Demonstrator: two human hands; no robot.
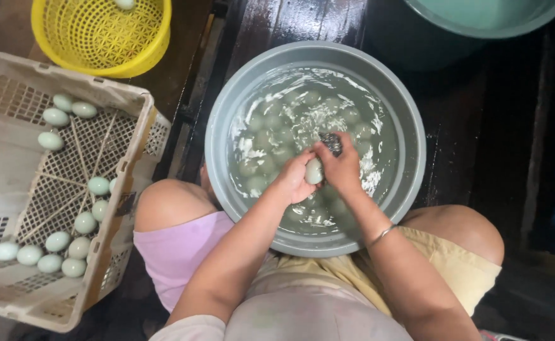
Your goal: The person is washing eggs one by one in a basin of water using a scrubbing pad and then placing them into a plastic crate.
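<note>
A pale green egg is being held over the middle of the grey basin, just above the foamy water. It is being cupped from its nine o'clock side by the left hand, whose fingers are being curled around the shell. A dark scouring pad is being pinched in the right hand and pressed against the egg from its two o'clock side.

The shell is probably being made slippery by the wet, so it could be squeezed out of the curled fingers and dropped onto the submerged eggs lying below at the nine to twelve o'clock part of the basin; either shell might be cracked by that. A crack could also be caused by too much pressure from the pad.

At nine o'clock of the basin, more pale eggs are being kept in a beige plastic crate, with a yellow basket beyond it at eleven o'clock. The basin is being braced between the knees, and water may be spilled if it is being tipped.
</note>
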